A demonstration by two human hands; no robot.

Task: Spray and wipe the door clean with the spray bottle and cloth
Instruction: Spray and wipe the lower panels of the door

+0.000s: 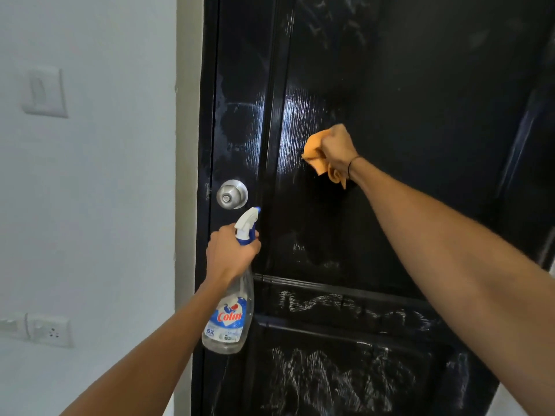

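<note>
**Wiping down a black door, middle panel in progress**

Forearms fill the bottom of the shot, both reaching up toward the door (420, 85). Left hand (229, 253) sits around 7 o'clock from the picture's centre, fingers wrapped round the neck of the spray bottle (229, 310), nozzle aimed up at the door just under the round metal knob (232, 194). The bottle hangs mostly upright, clear body below the fist. I can't tell whether a finger is actually on the trigger.

Right hand (336, 153) is near dead centre, bunched tight round the orange cloth (313, 148) and pushing it against the upper panel. That panel looks wet and glossy to the left of the cloth.

If it were me, I'd open that cloth out a bit. A scrunched wad only touches with one small lump, so a flatter pad would probably cover more and streak less. Long overlapping strokes along the grain, top to bottom, seem the way to go. White smeary marks show at 12 o'clock up top and all over the lower panels at 6 o'clock, so by my guess plenty is left. I'd also keep spray off the knob, or dry it afterwards.
</note>
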